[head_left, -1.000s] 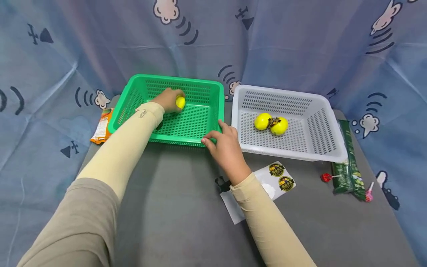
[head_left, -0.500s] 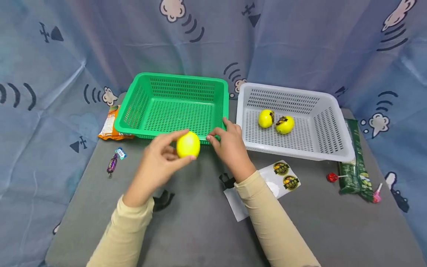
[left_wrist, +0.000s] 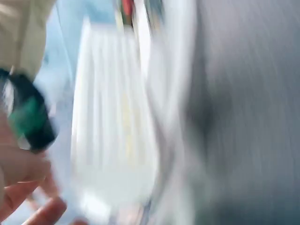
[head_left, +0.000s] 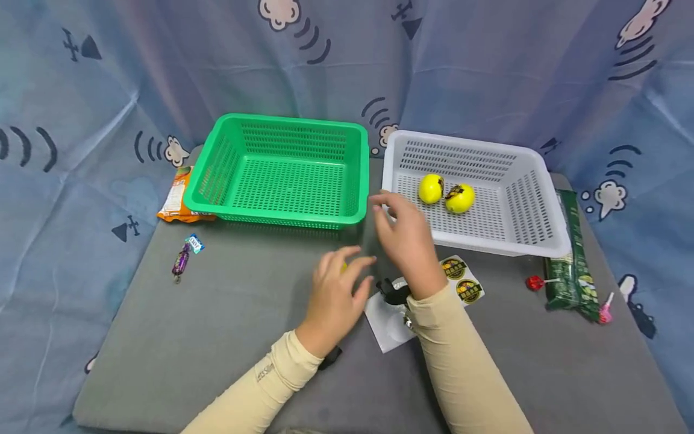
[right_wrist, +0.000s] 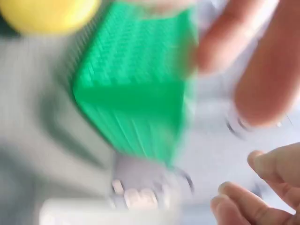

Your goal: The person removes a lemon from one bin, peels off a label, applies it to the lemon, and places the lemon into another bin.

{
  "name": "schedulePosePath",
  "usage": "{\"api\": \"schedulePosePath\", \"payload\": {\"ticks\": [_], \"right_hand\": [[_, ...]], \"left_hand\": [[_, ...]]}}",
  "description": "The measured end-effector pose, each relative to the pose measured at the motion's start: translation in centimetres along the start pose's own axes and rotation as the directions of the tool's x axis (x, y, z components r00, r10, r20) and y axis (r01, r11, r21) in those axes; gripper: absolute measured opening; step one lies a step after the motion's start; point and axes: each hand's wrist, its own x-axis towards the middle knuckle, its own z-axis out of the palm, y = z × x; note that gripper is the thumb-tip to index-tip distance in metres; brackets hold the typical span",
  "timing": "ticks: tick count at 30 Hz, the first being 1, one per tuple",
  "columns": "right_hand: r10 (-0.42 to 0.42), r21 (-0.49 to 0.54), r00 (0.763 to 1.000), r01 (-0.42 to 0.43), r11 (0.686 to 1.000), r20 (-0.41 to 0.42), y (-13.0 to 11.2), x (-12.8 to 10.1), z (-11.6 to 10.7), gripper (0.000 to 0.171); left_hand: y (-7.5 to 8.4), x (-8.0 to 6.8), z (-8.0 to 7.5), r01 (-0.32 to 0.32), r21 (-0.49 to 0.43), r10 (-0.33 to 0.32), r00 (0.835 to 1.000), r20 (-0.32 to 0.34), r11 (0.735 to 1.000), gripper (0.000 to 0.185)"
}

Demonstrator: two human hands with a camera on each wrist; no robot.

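Observation:
My left hand (head_left: 332,298) is over the table in front of the baskets, fingers bent round a yellow lemon (head_left: 344,267). The back of the hand hides most of the fruit. More of that lemon (right_wrist: 49,14) shows at the top left of the blurred right wrist view. My right hand (head_left: 406,241) hangs near the left side of the white basket (head_left: 499,246), fingers loosely bent and holding nothing. Inside that basket lie two lemons, one on the left (head_left: 430,188) and one on the right (head_left: 461,200), each with a dark label. The green basket (head_left: 276,216) stands further left.
Under the right wrist lies a white sheet (head_left: 387,334) with round black-and-gold stickers (head_left: 468,291). Wrapped candies (head_left: 181,262) and an orange packet (head_left: 176,199) are at the left. At the right are a green packet (head_left: 566,283), a red lollipop (head_left: 535,283) and a pink one (head_left: 605,312).
My left hand lifted a lemon out of the green basket and brought it toward the front middle. My right hand let go of the green basket's corner and moved right.

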Motion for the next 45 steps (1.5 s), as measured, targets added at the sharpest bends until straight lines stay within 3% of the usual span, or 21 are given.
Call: {"api": "schedulePosePath", "payload": {"ticks": [2, 4, 7, 10, 14, 17, 20, 25, 27, 31, 33, 35, 38, 41, 43, 45], "right_hand": [[0.059, 0.041, 0.995, -0.055, 0.998, -0.081, 0.9, -1.6, -1.9, 0.028], [0.140, 0.052, 0.986, -0.135, 0.989, -0.096, 1.9, -3.5, -3.5, 0.030], [0.236, 0.017, 0.972, -0.236, 0.972, -0.004, 3.6, -6.7, -4.9, 0.037], [0.301, -0.023, 0.946, -0.301, 0.953, 0.117, 5.2, -9.6, -5.4, 0.041], [0.330, -0.040, 0.926, -0.328, 0.944, 0.183, 6.8, -12.0, -5.1, 0.038], [0.312, -0.014, 0.931, -0.315, 0.949, 0.191, 7.1, -12.5, -4.8, 0.036], [0.268, 0.030, 0.949, -0.277, 0.960, 0.168, 6.8, -12.1, -4.7, 0.035], [0.192, 0.018, 0.975, -0.196, 0.980, 0.113, 6.1, -11.3, -4.8, 0.033], [0.164, -0.016, 0.980, -0.164, 0.986, 0.109, 6.1, -11.3, -4.7, 0.033], [0.124, -0.071, 0.987, -0.117, 0.991, 0.102, 6.0, -11.4, -4.0, 0.034], [0.122, -0.084, 0.987, -0.114, 0.990, 0.101, 5.8, -11.6, -3.5, 0.035], [0.134, -0.089, 0.987, -0.127, 0.988, 0.083, 5.6, -11.7, -3.2, 0.034], [0.152, -0.088, 0.988, -0.149, 0.985, 0.029, 5.2, -11.9, -3.2, 0.028], [0.166, -0.082, 0.986, -0.167, 0.982, -0.019, 5.0, -12.0, -3.6, 0.018], [0.194, -0.078, 0.981, -0.196, 0.978, -0.033, 4.9, -12.1, -4.1, 0.014], [0.251, -0.075, 0.967, -0.254, 0.964, -0.048, 4.9, -12.3, -4.8, 0.015]], "left_hand": [[1.1, 0.0, 1.7, -0.051, -0.020, 0.052, 0.997, 0.056, 0.998, 0.035], [1.9, -0.1, 3.3, -0.038, 0.000, 0.037, 0.984, 0.174, 0.999, 0.040], [2.3, -0.3, 5.1, 0.000, 0.116, -0.039, 0.942, 0.332, 0.993, 0.061], [2.2, -0.5, 5.8, 0.043, 0.123, -0.089, 0.914, 0.395, 0.991, 0.066], [1.8, -0.4, 5.5, 0.107, -0.024, -0.085, 0.894, 0.439, 0.994, 0.061], [1.4, 0.0, 4.9, 0.189, -0.171, -0.089, 0.878, 0.470, 0.967, 0.059], [0.9, 0.5, 4.2, 0.286, -0.294, -0.109, 0.860, 0.499, 0.912, 0.056], [0.3, 1.2, 3.3, 0.424, -0.499, -0.113, 0.835, 0.539, 0.756, 0.046], [0.1, 1.2, 3.1, 0.443, -0.570, -0.112, 0.846, 0.522, 0.692, 0.043], [0.1, 1.1, 3.0, 0.427, -0.692, -0.132, 0.890, 0.437, 0.582, 0.044], [0.3, 1.0, 3.0, 0.412, -0.738, -0.149, 0.905, 0.397, 0.534, 0.048], [0.4, 1.0, 2.9, 0.400, -0.765, -0.165, 0.915, 0.369, 0.506, 0.050], [0.7, 1.0, 2.8, 0.380, -0.779, -0.170, 0.924, 0.341, 0.498, 0.049], [0.8, 1.1, 2.9, 0.372, -0.771, -0.145, 0.926, 0.350, 0.517, 0.048], [0.8, 1.2, 3.0, 0.373, -0.747, -0.119, 0.921, 0.372, 0.551, 0.049], [0.9, 1.3, 2.8, 0.352, -0.702, -0.100, 0.922, 0.374, 0.619, 0.053]]}}
